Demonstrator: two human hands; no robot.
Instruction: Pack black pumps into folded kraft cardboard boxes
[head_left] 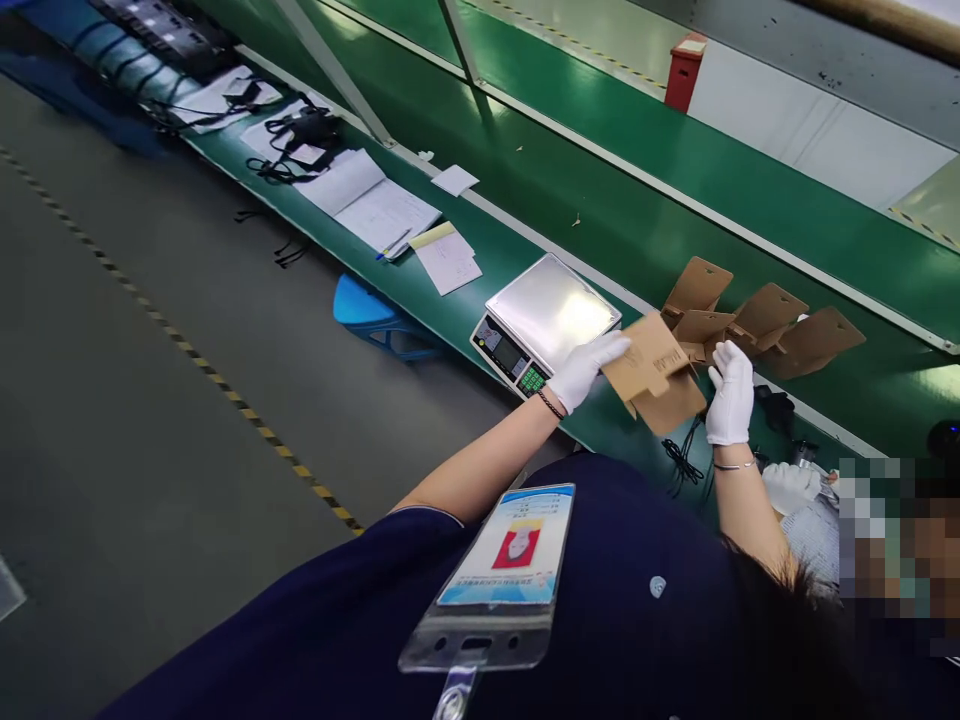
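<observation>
In a white glove, my left hand [589, 370] grips the left edge of a brown cardboard box [645, 360] whose flaps stand open. Printing shows on its upper panel. My right hand [730, 395], gloved too, is raised just right of that box with the fingers bent; whether anything is between them I cannot make out. Behind the right hand stand several more open cardboard boxes [772, 315] along the back of the bench. A digital weighing scale [555, 310] with a bare metal plate lies left of the held box. A coiled black cable [682, 455] rests below it.
Farther left on the green bench [480, 220] lie loose papers [446, 260], an open notebook [375, 200] with a pen, and black cabled devices [307, 130]. A blue stool [375, 310] is beside the bench. At right, a co-worker's gloved hand [791, 487] is close by.
</observation>
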